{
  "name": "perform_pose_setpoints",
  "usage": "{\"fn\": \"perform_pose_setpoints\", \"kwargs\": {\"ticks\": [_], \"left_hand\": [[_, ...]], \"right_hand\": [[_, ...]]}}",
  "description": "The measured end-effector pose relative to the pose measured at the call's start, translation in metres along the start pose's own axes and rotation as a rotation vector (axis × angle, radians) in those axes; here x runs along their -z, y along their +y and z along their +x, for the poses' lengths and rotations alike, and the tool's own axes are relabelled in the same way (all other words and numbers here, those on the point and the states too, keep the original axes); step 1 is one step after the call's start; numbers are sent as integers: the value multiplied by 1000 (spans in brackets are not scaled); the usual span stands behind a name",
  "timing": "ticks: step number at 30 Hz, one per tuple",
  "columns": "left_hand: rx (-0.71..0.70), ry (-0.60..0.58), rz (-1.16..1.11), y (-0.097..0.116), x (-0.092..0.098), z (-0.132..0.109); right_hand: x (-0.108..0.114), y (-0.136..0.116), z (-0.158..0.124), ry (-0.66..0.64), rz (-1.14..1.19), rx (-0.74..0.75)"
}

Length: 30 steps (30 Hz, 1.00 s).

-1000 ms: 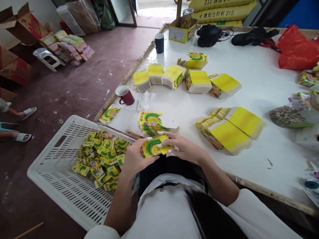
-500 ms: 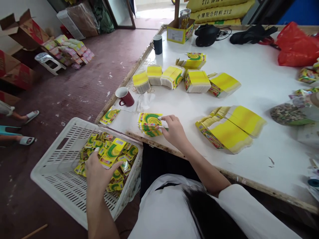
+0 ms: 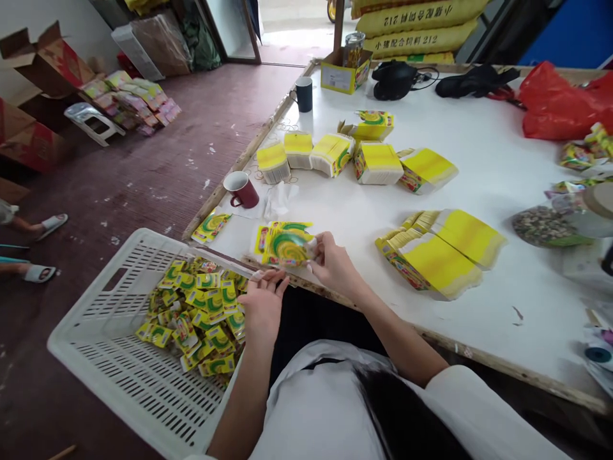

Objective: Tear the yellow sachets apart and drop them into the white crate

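Near the table's front edge, my right hand (image 3: 331, 260) pinches the right end of a yellow-and-green printed packet (image 3: 287, 245). Other packets of the same print lie under it and stick out on its left; how many it grips is unclear. My left hand (image 3: 264, 295) is at the table edge beside the basket, palm up, fingers stretched out, with nothing visible in it. Below and left of it, a white plastic basket (image 3: 90, 329) holds a heap of small yellow-green packets (image 3: 201, 310). One more flat packet (image 3: 211, 227) rests on the table's left corner.
A maroon mug (image 3: 243, 190) and crumpled tissue (image 3: 281, 199) are beyond the packets. Yellow card stacks (image 3: 378, 161) form a row behind; larger stacks (image 3: 440, 252) sit to the right. A dark mug (image 3: 303, 94), red bag (image 3: 560, 102) and jar (image 3: 541, 223) stand farther off.
My left hand has moved right and up from over the basket to the table edge. The large packet seen near it has dropped out of sight. The packet under my right hand has shifted.
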<state>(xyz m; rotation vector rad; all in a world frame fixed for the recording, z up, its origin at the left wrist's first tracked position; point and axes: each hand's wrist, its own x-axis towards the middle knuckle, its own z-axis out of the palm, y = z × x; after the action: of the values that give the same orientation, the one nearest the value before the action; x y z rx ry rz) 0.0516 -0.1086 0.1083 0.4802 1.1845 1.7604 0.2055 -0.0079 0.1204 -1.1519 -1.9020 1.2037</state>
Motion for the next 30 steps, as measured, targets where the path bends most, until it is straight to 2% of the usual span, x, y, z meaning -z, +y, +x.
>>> {"fn": "perform_pose_setpoints", "kwargs": {"ticks": [3,5,10,12,15,20,22,26,28,30], "left_hand": [[-28,13,-124,0,-26,-5],[-66,8,-146,3,-38,-7],[-184,101,-231,10,-49,0],[-219,134,-148,10,-47,5],[-259,122,-33,6,-40,5],[-256,225,69,-6,-29,-7],[-244,250,90,-3,-25,-7],[-235,111,166,32,-8,7],[-284,4,250,54,2,11],[-248,-219,455,67,8,10]], "right_hand": [[-5,-6,-27,-214,259,73],[-13,-10,-41,-291,397,93],[-35,-20,-52,-274,659,59],[-38,-19,-49,-270,631,21],[-31,-15,-43,-213,521,17],[-7,-9,-37,-119,422,130],[2,-9,-37,-79,342,200],[24,-9,-35,20,61,413],[35,-12,-34,-50,-97,542],[40,-17,-35,-177,-223,675]]}}
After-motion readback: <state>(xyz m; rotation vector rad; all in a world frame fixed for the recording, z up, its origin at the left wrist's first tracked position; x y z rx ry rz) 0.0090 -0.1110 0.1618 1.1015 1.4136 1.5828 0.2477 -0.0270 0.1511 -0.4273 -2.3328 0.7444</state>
